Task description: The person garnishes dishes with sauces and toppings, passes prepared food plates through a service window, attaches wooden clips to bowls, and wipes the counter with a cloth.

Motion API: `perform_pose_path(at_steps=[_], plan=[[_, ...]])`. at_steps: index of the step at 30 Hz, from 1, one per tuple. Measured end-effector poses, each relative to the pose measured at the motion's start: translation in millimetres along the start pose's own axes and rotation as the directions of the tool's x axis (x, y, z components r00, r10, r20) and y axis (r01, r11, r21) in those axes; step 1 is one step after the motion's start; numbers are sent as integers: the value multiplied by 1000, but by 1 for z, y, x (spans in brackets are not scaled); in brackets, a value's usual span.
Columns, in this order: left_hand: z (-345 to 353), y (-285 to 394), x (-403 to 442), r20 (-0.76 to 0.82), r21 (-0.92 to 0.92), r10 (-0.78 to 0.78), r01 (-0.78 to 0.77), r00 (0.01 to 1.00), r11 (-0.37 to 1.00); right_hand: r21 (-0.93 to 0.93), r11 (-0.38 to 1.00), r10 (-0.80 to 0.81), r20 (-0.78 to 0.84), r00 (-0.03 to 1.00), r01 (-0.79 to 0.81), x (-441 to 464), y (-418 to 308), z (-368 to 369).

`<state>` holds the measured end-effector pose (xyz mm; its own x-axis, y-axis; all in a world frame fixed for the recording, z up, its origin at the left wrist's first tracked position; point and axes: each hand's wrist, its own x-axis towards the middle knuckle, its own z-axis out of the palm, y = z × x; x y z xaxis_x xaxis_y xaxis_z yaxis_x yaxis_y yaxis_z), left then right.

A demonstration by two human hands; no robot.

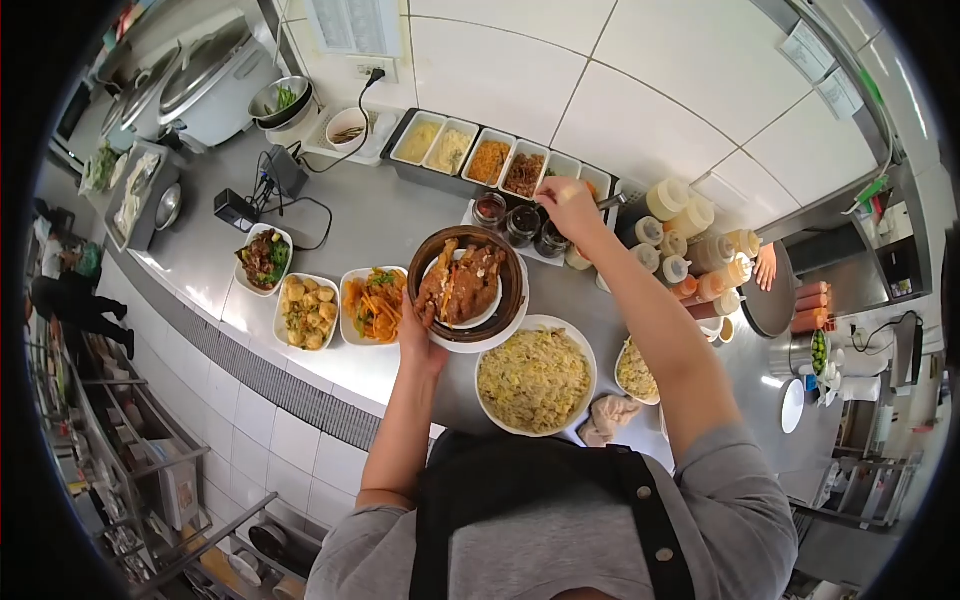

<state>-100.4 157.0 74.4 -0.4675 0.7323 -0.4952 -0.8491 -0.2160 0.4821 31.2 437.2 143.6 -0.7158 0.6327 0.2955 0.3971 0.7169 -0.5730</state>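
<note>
Fingers (407, 309) — left hand (421, 346) curled on bowl (515, 286), right hand (570, 208) pinched near tubs (524, 172)

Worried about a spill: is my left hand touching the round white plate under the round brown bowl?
Touching. The head view shows your left hand gripping the round white plate by its edge.

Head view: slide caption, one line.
Left hand holds a brown bowl of fried meat; right hand hovers at the condiment tubs.

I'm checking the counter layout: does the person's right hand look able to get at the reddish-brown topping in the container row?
Likely yes: the right hand hovers close to the reddish-brown topping, which looks uncovered, and nothing visible stands between them.
</note>
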Motion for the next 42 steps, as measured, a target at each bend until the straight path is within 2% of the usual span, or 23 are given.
perform_pose_path(at_steps=[1,4,8,13,14,17,20,23,27,31,35,38,42], plan=[[2,0,1,7,-21,-23,23,1000,1000,87,991,110,-39,993,-106,-7,-2,-3],[11,-1,0,2,-44,-37,37,999,998,138,973,205,-169,964,-183,-25,4,3],[18,-4,-1,-74,-31,-26,24,997,999,239,920,364,-229,903,-310,-39,7,7],[22,-2,-3,-17,-15,-10,10,1000,1000,463,775,562,-194,804,-430,-45,10,13],[27,0,-6,-15,-8,-3,3,1000,1000,521,731,604,-194,773,-441,-45,11,14],[34,5,-7,-25,-25,-20,19,999,1000,593,665,632,-123,765,-454,-47,21,22],[37,4,-5,-40,-48,-35,33,999,998,714,581,680,-161,715,-391,-48,19,20],[39,3,0,-66,-38,-36,34,997,999,725,572,702,-191,686,-384,-50,16,9],[45,4,1,-55,-20,-42,41,998,999,773,491,764,-160,625,-402,-52,1,-17],[48,2,4,43,-49,-68,70,997,996,855,410,751,-120,649,-317,-51,-20,-44],[32,-9,26,108,-124,-85,98,990,987,848,429,660,-59,749,-311,-50,-63,-64],[26,-15,33,149,-140,-106,128,983,982,790,505,566,0,824,-347,-52,-94,-68],[31,-14,29,131,-123,-128,144,983,982,644,685,447,-1,894,-342,-56,-112,-62]])
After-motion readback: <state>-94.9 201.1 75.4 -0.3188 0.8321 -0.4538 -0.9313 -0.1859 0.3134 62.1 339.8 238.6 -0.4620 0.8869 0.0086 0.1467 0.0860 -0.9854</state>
